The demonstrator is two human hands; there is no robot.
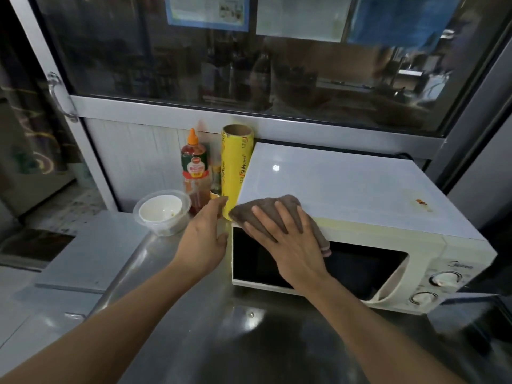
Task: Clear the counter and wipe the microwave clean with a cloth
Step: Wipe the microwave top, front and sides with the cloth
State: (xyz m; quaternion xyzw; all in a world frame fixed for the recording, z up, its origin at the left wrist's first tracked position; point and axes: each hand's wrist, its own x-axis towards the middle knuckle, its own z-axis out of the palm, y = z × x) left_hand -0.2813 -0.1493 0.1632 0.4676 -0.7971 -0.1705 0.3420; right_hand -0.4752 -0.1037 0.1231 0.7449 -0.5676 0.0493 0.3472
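Cloth [266,210]: brown, soft, limp terry; lies over the front left corner of the microwave [346,189], part on the top panel, part hanging over the door edge. My right hand [285,234] presses it flat, fingers [266,217] spread and straight, gripping nothing; I judge it best worked this way, under a flat palm, since a loose pinch would let it bunch and slide on the glossy top. Light, not fragile, likely to drag well on dried marks. Microwave: cream-white box on the steel desk [221,328], door shut, two dials at its right end; heavy enough, I judge, to stay put under wiping. My left hand [205,239]: just left of the microwave, fingers relaxed and straight, tips touching the yellow cling-film roll [235,167], holding nothing. Roll: upright, against the microwave's left side, light and liable to topple. Sauce bottle [195,167]: orange cap, left of the roll. Plastic bowl [162,212]: clear, with a white cup nested inside, left of the microwave, in front of the bottle. Orange stain [421,202]: on the microwave top near its right edge, well apart from the cloth, not yet wiped.
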